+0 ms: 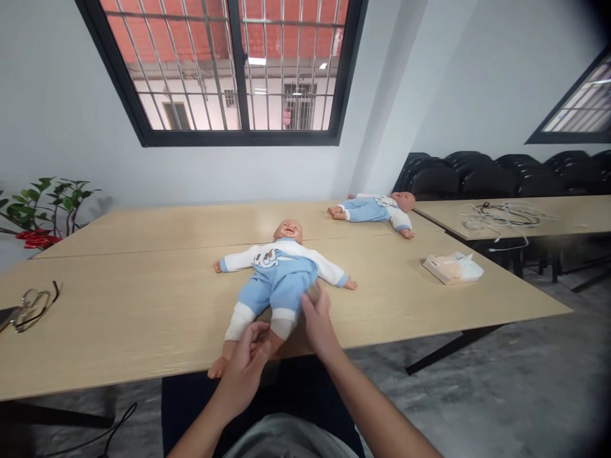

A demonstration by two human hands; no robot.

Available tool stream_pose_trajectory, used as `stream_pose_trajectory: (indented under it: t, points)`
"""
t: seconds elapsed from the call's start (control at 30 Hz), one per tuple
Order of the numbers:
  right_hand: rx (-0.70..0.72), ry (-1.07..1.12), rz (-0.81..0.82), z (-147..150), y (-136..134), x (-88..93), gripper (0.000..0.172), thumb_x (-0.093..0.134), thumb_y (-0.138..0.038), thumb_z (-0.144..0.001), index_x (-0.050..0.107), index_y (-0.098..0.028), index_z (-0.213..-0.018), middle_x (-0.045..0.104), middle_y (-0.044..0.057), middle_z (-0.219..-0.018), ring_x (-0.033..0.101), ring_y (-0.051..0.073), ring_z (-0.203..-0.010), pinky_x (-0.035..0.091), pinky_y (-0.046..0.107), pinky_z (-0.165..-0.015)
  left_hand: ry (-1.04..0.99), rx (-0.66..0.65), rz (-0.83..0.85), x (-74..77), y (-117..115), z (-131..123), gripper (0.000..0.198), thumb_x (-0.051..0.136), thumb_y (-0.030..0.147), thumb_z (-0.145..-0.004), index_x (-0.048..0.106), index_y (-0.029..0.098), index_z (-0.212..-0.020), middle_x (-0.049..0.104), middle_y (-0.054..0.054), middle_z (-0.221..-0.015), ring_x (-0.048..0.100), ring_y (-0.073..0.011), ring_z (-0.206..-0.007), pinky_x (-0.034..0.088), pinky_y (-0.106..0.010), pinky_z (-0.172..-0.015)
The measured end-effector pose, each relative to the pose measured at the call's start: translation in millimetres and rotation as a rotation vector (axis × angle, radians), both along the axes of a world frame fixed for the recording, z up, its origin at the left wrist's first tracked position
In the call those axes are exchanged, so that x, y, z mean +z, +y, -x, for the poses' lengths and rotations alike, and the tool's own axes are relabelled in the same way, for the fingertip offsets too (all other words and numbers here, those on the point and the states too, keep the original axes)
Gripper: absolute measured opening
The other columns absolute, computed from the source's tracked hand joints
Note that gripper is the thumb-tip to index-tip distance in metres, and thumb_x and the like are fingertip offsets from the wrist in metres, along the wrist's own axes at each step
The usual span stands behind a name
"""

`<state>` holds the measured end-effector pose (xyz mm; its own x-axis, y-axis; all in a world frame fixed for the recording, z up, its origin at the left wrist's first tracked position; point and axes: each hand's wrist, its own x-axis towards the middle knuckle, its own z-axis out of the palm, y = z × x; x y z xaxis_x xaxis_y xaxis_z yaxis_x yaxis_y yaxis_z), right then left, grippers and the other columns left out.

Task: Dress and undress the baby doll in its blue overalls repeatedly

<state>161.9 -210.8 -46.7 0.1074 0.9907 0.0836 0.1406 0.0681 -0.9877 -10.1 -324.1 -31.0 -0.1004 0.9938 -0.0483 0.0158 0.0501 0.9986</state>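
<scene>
A baby doll [286,267] in a white and blue outfit lies on its back on the table, arms spread and head away from me. A cartoon face decorates the front of its outfit. My left hand [249,356] is closed around the lower leg on the right side of the view, near the white cuff [283,324]. Against the side of the blue trousers [292,289], my right hand [321,318] has its fingers bent at the cloth by the thigh. Its fingertips are partly hidden and slightly blurred.
A second doll [367,208] in matching clothes lies at the back right. An open tissue pack [453,267] sits on the right, eyeglasses [33,310] on the left. White cables [506,216] lie on another table. A plant [52,207] and stacked black chairs [458,175] stand beyond.
</scene>
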Motion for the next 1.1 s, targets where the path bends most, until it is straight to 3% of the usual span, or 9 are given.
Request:
stream_pose_trajectory:
  t: [0.1, 0.2, 0.33, 0.4, 0.53, 0.63, 0.8, 0.93, 1.1]
  points:
    - [0.117, 0.017, 0.050, 10.2, -21.2, -0.4, 0.086, 0.061, -0.055, -0.088, 0.028, -0.024, -0.160, 0.031, 0.015, -0.165, 0.034, 0.031, -0.152, 0.031, 0.049, -0.125, 0.017, -0.095, -0.034, -8.0, 8.2, -16.6, 0.046, 0.059, 0.049, -0.097, 0.052, 0.021, -0.133, 0.064, -0.014, -0.135, 0.063, -0.0288, -0.125, 0.049, -0.047, -0.110]
    - [0.122, -0.035, 0.023, 9.2, -12.8, 6.6, 0.093, 0.068, -0.047, -0.081, 0.029, -0.019, -0.161, 0.033, 0.016, -0.165, 0.029, 0.032, -0.155, 0.025, 0.049, -0.128, 0.095, -0.197, -0.078, -8.2, 16.0, -29.2, 0.056, 0.055, 0.050, -0.100, 0.043, 0.021, -0.146, 0.057, -0.017, -0.145, 0.060, -0.0296, -0.132, 0.047, -0.051, -0.114]
    - [0.125, -0.105, 0.000, -10.7, 17.9, 16.3, 0.083, 0.065, -0.038, -0.079, 0.040, -0.016, -0.155, 0.043, 0.016, -0.160, 0.039, 0.031, -0.150, 0.028, 0.047, -0.127, 0.274, -0.423, -0.156, 14.4, 16.9, -30.8, 0.064, 0.060, 0.047, -0.098, 0.041, 0.027, -0.156, 0.043, -0.013, -0.163, 0.041, -0.0319, -0.151, 0.033, -0.053, -0.125]
    - [0.126, -0.146, -0.020, -25.6, 29.8, 19.7, 0.078, 0.064, -0.037, -0.080, 0.044, -0.015, -0.152, 0.048, 0.016, -0.157, 0.044, 0.031, -0.147, 0.031, 0.047, -0.125, 0.301, -0.493, -0.171, 31.2, 20.5, -20.9, 0.058, 0.062, 0.046, -0.097, 0.049, 0.030, -0.151, 0.047, -0.010, -0.161, 0.044, -0.0314, -0.149, 0.037, -0.050, -0.123]
    - [0.205, -0.225, -0.042, -57.6, 41.7, 29.4, 0.070, 0.059, -0.033, -0.083, 0.047, -0.017, -0.150, 0.054, 0.014, -0.152, 0.051, 0.028, -0.141, 0.035, 0.046, -0.122, 0.282, -0.300, -0.164, 48.2, 66.0, 19.1, 0.036, 0.051, 0.047, -0.102, 0.067, 0.023, -0.124, 0.072, -0.010, -0.126, 0.068, -0.0264, -0.117, 0.052, -0.042, -0.104]
    - [0.284, -0.260, -0.053, -76.2, 46.5, 38.9, 0.063, 0.058, -0.030, -0.085, 0.051, -0.017, -0.146, 0.060, 0.012, -0.146, 0.057, 0.027, -0.134, 0.039, 0.046, -0.119, 0.369, 0.049, -0.183, 35.1, 131.9, 50.0, 0.031, 0.053, 0.042, -0.098, 0.067, 0.018, -0.111, 0.075, -0.010, -0.111, 0.069, -0.0261, -0.106, 0.051, -0.043, -0.101]
    - [0.383, -0.328, -0.042, -92.4, 55.0, 47.3, 0.058, 0.055, -0.028, -0.084, 0.053, -0.017, -0.141, 0.063, 0.012, -0.141, 0.060, 0.028, -0.131, 0.041, 0.048, -0.117, 0.374, 0.057, -0.225, -0.3, 223.3, 60.7, 0.024, 0.064, 0.029, -0.086, 0.067, 0.016, -0.106, 0.072, -0.013, -0.114, 0.067, -0.0271, -0.106, 0.048, -0.045, -0.105]
    - [0.343, -0.478, -0.076, -93.9, 60.3, 45.7, 0.067, 0.055, -0.027, -0.083, 0.046, -0.016, -0.149, 0.054, 0.016, -0.150, 0.051, 0.031, -0.141, 0.036, 0.053, -0.122, 0.332, 0.005, -0.310, -16.2, 246.6, 46.3, 0.021, 0.065, 0.028, -0.085, 0.066, 0.016, -0.102, 0.070, -0.011, -0.109, 0.064, -0.0252, -0.103, 0.048, -0.042, -0.101]
    - [0.162, -0.775, -0.367, -56.6, 72.8, 65.9, 0.064, 0.057, -0.033, -0.090, 0.046, -0.012, -0.150, 0.045, 0.021, -0.154, 0.040, 0.036, -0.147, 0.031, 0.057, -0.124, 0.240, -0.026, -0.351, -25.6, 246.5, 34.0, 0.020, 0.060, 0.036, -0.093, 0.060, 0.018, -0.102, 0.067, -0.003, -0.093, 0.061, -0.0191, -0.086, 0.050, -0.033, -0.083]
